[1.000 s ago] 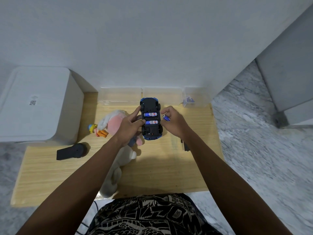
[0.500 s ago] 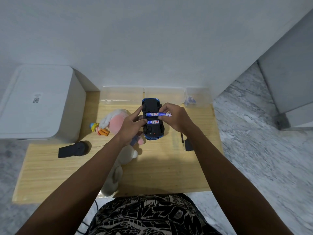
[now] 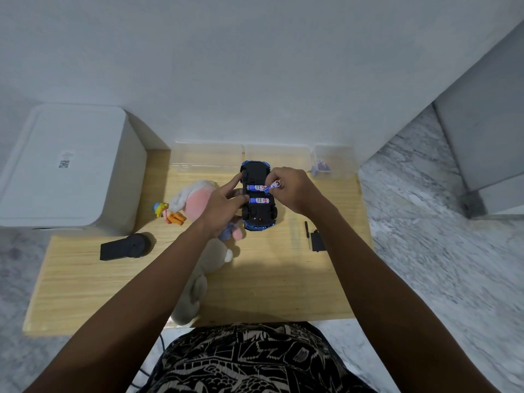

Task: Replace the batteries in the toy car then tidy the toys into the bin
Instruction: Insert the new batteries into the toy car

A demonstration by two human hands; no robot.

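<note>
Head view, looking down at a pale wooden table against a white wall. At the centre of the frame a blue toy car lies upside down, its black underside and open battery bay showing. Two blue-and-white batteries lie across the bay, one above the other. The left hand steadies the car's left side, fingers extended against it. The right hand pinches a third battery, tilted, its lower end at the bay. Left of the car lies a pink-and-white plush toy. A black remote sits at middle left. Clear plastic bins line the wall behind the car. A white lidded box stands at upper left.
</note>
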